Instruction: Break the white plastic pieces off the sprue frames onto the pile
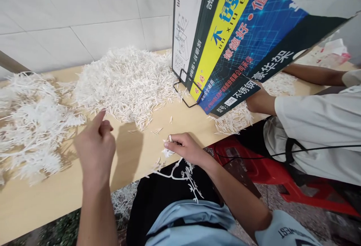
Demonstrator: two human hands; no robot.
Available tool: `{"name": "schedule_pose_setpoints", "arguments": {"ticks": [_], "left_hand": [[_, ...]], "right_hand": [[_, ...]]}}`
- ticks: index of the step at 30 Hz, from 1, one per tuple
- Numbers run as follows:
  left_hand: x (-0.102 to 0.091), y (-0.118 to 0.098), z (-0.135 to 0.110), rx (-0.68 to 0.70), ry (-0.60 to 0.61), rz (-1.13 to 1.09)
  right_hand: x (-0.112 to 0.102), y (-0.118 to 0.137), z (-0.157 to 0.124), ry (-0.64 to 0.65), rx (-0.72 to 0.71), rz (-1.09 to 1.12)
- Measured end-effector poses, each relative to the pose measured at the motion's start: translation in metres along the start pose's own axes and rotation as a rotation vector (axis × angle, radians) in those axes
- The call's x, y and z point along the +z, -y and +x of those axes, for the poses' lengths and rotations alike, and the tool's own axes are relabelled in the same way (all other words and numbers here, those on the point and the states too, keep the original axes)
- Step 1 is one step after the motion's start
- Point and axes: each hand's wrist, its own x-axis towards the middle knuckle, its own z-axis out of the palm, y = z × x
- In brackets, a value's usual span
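My right hand (188,149) is closed near the table's front edge, pinching a clump of small white pieces (168,152) between thumb and fingers. Below that hand, a white branched strand (177,177) with thin side twigs dangles over my lap. My left hand (97,142) hovers above the table by the front of a large heap of thin white pieces (124,84). Its index finger points forward with the thumb a little apart, the other fingers are curled under, and nothing shows in it. Left of it lies a looser pile of white branched strands (34,125).
A tall printed cardboard box (225,43) stands on the wooden table (158,125) in a black wire stand (187,97). Behind it, a co-worker in a white shirt (318,125) reaches among more white pieces (231,120). A red plastic stool (270,178) and a black cable are at right.
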Motion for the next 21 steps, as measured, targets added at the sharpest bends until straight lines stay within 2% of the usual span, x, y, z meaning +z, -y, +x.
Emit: {"name": "schedule_pose_setpoints", "arguments": {"ticks": [2, 4, 7, 10, 13, 16, 19, 21], "left_hand": [[0.012, -0.014, 0.004, -0.074, 0.118, 0.087], [0.025, -0.025, 0.007, -0.034, 0.176, 0.137], [0.042, -0.030, 0.009, 0.092, 0.129, 0.144], [0.050, -0.027, 0.008, 0.099, 0.036, 0.152], [0.048, -0.027, 0.003, 0.110, -0.014, 0.074], [0.035, -0.040, -0.017, 0.175, 0.023, -0.101], [0.021, -0.061, -0.053, 0.254, 0.168, -0.286], [0.018, -0.072, -0.079, 0.392, 0.339, -0.346]], "right_hand": [[0.005, -0.001, 0.003, -0.038, 0.019, 0.043], [0.007, -0.001, 0.004, -0.075, 0.052, 0.130], [0.006, -0.001, 0.004, -0.084, 0.095, 0.216], [0.006, 0.000, 0.005, -0.091, 0.093, 0.181], [0.007, 0.000, 0.006, -0.105, 0.071, 0.162], [0.009, -0.002, 0.006, -0.126, 0.055, 0.158], [0.011, -0.004, 0.007, -0.161, 0.027, 0.176], [0.012, -0.005, 0.007, -0.171, 0.005, 0.197]]}}
